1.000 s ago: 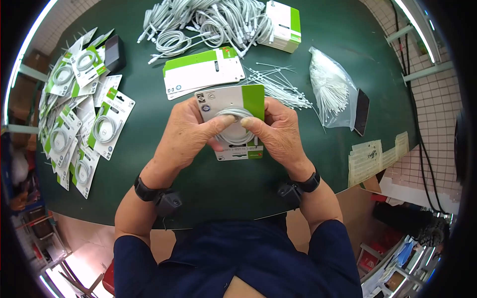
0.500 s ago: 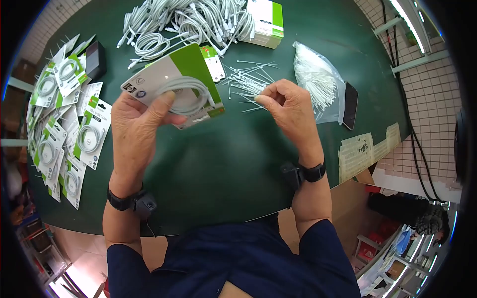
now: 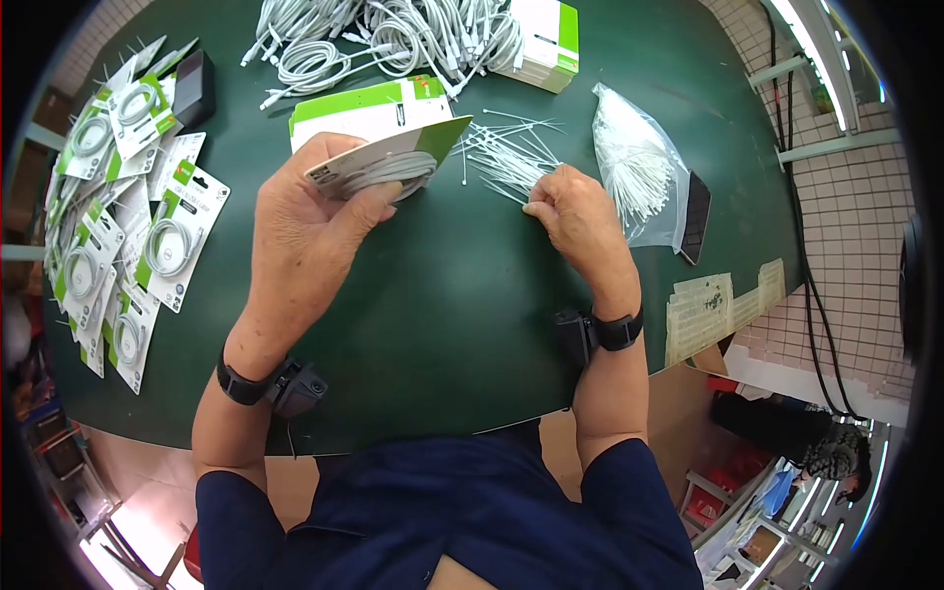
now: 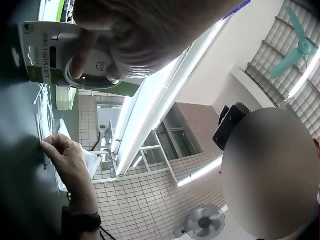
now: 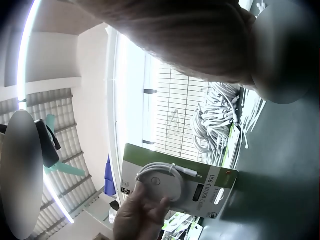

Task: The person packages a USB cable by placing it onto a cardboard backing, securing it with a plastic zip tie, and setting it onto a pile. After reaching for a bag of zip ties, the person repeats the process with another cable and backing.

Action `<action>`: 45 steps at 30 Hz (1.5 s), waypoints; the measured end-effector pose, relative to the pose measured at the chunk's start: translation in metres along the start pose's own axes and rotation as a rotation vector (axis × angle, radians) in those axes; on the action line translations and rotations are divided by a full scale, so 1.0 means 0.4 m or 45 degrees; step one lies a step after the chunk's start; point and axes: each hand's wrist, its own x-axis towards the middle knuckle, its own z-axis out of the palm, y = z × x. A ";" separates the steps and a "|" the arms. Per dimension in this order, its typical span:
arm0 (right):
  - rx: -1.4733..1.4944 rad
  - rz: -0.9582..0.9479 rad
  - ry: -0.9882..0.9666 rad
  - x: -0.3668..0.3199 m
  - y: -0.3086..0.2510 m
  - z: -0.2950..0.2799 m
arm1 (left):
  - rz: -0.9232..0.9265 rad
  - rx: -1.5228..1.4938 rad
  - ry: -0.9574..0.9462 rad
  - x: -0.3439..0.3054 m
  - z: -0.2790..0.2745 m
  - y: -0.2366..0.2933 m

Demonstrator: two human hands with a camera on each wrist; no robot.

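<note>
My left hand (image 3: pixel 310 221) grips a white and green packaging card (image 5: pixel 195 200), thumb over the coiled white USB-C cable (image 5: pixel 182 182) on its front. The card is tilted steeply in the head view, so its printed face shows best in the right wrist view. On the table to the right, the bent fingers of my right hand (image 3: pixel 587 221) pinch at the near ends of a loose spread of white cable ties (image 3: pixel 501 157). The left wrist view shows the thumb and forefinger of that hand (image 4: pixel 70 160) meeting among the ties.
Carded cables (image 3: pixel 172 246) lie heaped at the left beside a black box (image 3: pixel 194 88). Loose white cables (image 3: pixel 393 39) and card stacks (image 3: pixel 536 59) sit at the back. A bag of ties (image 3: pixel 634 162) and a phone (image 3: pixel 694 221) lie at the right.
Both hands were on the card at first. The right hand let go and moved to the cable ties. My left hand carried the card left, then tilted it and brought it slightly back right.
</note>
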 end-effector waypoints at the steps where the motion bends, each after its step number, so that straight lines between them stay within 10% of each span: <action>1: 0.001 -0.050 0.030 0.001 -0.001 0.003 | 0.003 0.004 -0.002 -0.001 -0.002 -0.001; 13: 0.103 0.027 0.085 0.005 -0.029 0.004 | -0.083 0.048 -0.106 0.000 -0.010 0.012; 30: 0.798 0.295 0.509 0.023 -0.043 -0.012 | 0.776 0.647 -0.015 0.010 -0.007 -0.006; 34: 1.515 0.436 0.362 0.025 -0.061 -0.028 | 0.891 0.740 -0.009 0.001 0.004 -0.028; 45: 1.858 0.471 -0.054 0.008 -0.120 0.005 | 1.007 0.905 -0.142 -0.024 -0.026 -0.111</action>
